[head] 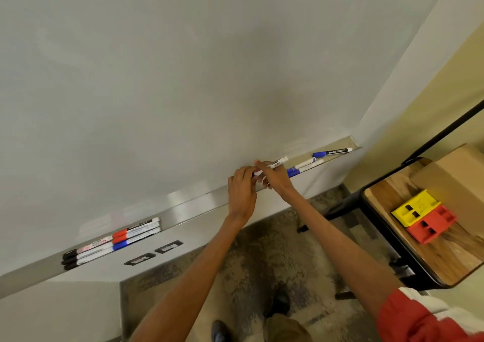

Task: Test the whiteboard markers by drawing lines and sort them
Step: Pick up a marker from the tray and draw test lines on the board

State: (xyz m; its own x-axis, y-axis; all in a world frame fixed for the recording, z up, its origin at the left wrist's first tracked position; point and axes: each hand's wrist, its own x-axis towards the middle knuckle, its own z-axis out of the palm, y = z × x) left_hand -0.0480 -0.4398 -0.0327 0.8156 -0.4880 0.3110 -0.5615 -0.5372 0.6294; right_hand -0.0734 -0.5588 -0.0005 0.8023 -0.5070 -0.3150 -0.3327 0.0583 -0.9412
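One marker [275,163] sits between your two hands, just above the tray [199,205] at the foot of the whiteboard [183,79]. Your right hand [275,178] has its fingers wrapped round the white barrel, and your left hand [242,192] pinches the end that points toward it. You look to be pulling the cap off for a test, though pushing it back on would look the same. Hold the barrel still with the right hand and pull straight along it with the left. Keep the cap in your fingers so it can go back on, then draw one steady line on the bare board above. Your left fingers hide the cap, so I cannot tell the ink colour, and the label print is too small to read. A blue-capped pair [293,172] lies on the tray just beyond your right hand, with a dark-barrelled marker [332,152] farther along. A cluster [117,238] with red, blue and black caps lies well off to your left. Which pile counts as working I cannot tell. The counter [445,258] with its yellow block [416,206] and red block [432,226] is cut off at the edge.
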